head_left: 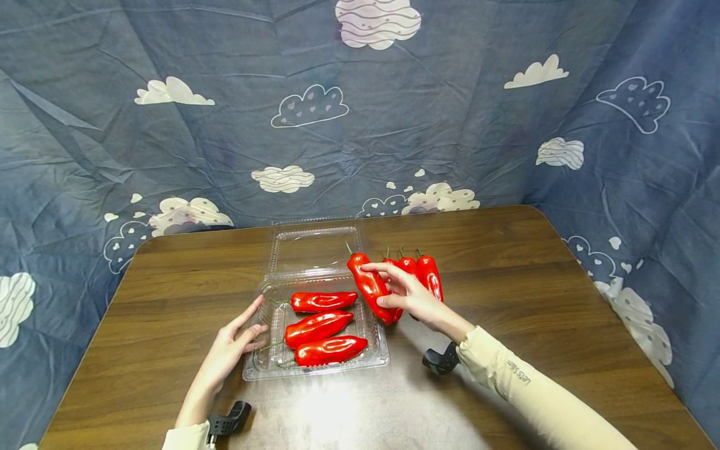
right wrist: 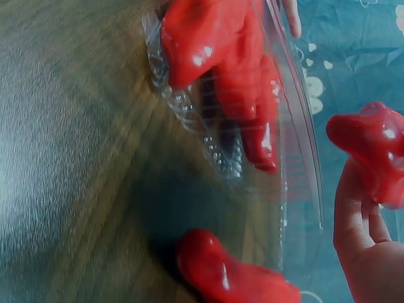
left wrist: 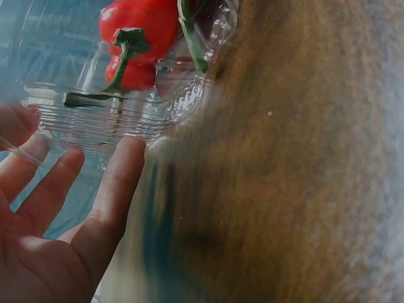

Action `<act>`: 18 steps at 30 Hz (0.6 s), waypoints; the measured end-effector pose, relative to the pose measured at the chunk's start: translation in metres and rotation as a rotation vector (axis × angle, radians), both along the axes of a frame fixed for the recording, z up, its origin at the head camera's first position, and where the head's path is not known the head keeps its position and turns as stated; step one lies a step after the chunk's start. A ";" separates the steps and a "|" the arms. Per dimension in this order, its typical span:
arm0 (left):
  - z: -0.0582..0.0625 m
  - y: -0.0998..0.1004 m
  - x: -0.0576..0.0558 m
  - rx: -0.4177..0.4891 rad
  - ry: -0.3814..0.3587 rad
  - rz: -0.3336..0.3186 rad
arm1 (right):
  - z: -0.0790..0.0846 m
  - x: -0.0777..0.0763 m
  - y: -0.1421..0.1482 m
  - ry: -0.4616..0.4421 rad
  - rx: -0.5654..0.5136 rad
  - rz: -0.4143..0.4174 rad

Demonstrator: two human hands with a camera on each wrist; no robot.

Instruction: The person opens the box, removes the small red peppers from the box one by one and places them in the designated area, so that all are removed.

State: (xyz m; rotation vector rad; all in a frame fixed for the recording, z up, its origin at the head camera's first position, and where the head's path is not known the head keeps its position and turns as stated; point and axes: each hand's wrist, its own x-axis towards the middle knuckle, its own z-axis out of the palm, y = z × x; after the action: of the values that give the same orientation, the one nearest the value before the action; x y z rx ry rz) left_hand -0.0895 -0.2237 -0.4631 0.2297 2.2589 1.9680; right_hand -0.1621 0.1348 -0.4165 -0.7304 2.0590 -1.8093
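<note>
A clear plastic clamshell box (head_left: pixel 262 376) lies unfolded on the table, its lid (head_left: pixel 315 250) laid back behind the base. Three long red peppers (head_left: pixel 323 302) rest side by side in the base, stems to the left. My right hand (head_left: pixel 419 303) grips another red pepper (head_left: pixel 367 281) between thumb and fingers, over the box's right edge; in the right wrist view this held pepper (right wrist: pixel 379 142) is clear of the table. My left hand (head_left: pixel 225 347) is at the box's left side, its extended fingers (left wrist: pixel 117 183) touching the ridged plastic wall.
Several loose red peppers (head_left: pixel 430 275) lie right of the box, partly hidden behind my right hand. The brown wooden table (head_left: pixel 506 262) ends at a blue cloud-patterned cloth (head_left: pixel 450 125) behind and at both sides. Black straps with cameras (head_left: pixel 441 360) hang at my wrists.
</note>
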 end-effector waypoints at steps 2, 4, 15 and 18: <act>0.000 0.000 0.000 -0.003 -0.002 0.000 | 0.000 -0.001 0.002 0.009 -0.001 -0.018; 0.001 0.000 0.000 -0.005 -0.003 0.001 | 0.000 -0.002 0.004 0.008 -0.005 -0.035; 0.000 0.000 0.000 -0.004 0.003 0.000 | 0.000 -0.003 0.014 0.000 -0.009 -0.119; 0.000 0.000 0.000 -0.005 0.000 0.002 | -0.002 -0.004 0.016 0.006 -0.025 -0.123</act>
State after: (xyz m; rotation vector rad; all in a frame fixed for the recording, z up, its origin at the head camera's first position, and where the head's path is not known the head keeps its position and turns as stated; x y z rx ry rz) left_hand -0.0895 -0.2238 -0.4632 0.2274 2.2652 1.9629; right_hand -0.1665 0.1512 -0.4182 -0.6287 2.1313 -1.9041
